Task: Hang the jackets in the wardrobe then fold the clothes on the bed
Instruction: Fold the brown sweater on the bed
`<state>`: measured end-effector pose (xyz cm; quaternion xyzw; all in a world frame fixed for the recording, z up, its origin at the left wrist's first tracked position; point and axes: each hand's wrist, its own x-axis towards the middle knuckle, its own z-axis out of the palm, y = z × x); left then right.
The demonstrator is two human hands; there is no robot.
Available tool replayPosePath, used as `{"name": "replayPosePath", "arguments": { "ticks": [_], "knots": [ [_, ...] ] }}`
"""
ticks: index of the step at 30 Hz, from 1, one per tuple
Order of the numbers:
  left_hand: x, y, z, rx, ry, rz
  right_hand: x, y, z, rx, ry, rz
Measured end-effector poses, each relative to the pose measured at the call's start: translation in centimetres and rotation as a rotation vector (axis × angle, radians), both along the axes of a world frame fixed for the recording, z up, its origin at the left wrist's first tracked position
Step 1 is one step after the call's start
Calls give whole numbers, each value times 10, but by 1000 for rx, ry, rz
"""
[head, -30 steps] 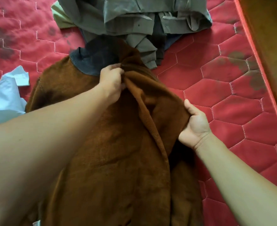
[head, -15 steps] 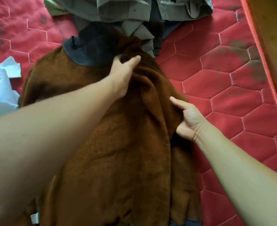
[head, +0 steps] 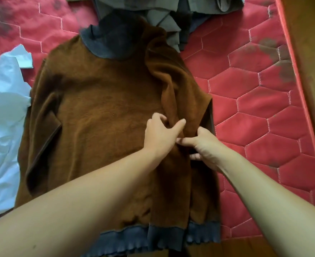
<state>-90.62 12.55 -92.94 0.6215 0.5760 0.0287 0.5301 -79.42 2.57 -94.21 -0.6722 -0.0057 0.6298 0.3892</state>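
Left hand (head: 162, 135) pinches the folded-in sleeve ridge of the brown sweater (head: 104, 112), which lies flat on the bed (head: 264, 117); right hand (head: 207, 145) seems to pinch the same fold beside it — partly hidden. Lay the sleeve straight, flatten the ridge before folding across.

The sweater (head: 104, 112) in the grip is plain rusty brown. It has a slate-grey ribbed collar (head: 104, 50) well beyond the grip and a matching grey hem (head: 162, 236) on the near side of it. The mattress (head: 255, 112) right of the grip is red, quilted in pale hexagon stitching and blotched dark grey. Left of the grip the shirt (head: 2, 117) is pale blue, and past the collar the clothes (head: 162, 25) are grey-green.
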Motion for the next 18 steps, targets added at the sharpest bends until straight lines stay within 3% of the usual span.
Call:
{"name": "replayPosePath", "arguments": {
  "ticks": [4,8,10,15,18],
  "knots": [
    [-14,-4,-3,-48,14,-13,-25,-11,5,-2,-14,-95],
    [-24,18,4,-332,-140,189,-20,-14,7,-17,-147,-250],
    [-40,30,1,-367,-122,267,-13,-15,11,-8,-196,-341],
    [-89,9,3,-584,-157,252,-44,-51,17,-100,143,-171],
    [-115,-40,7,-624,-97,124,-72,-75,21,-120,203,-101]
  ]
}}
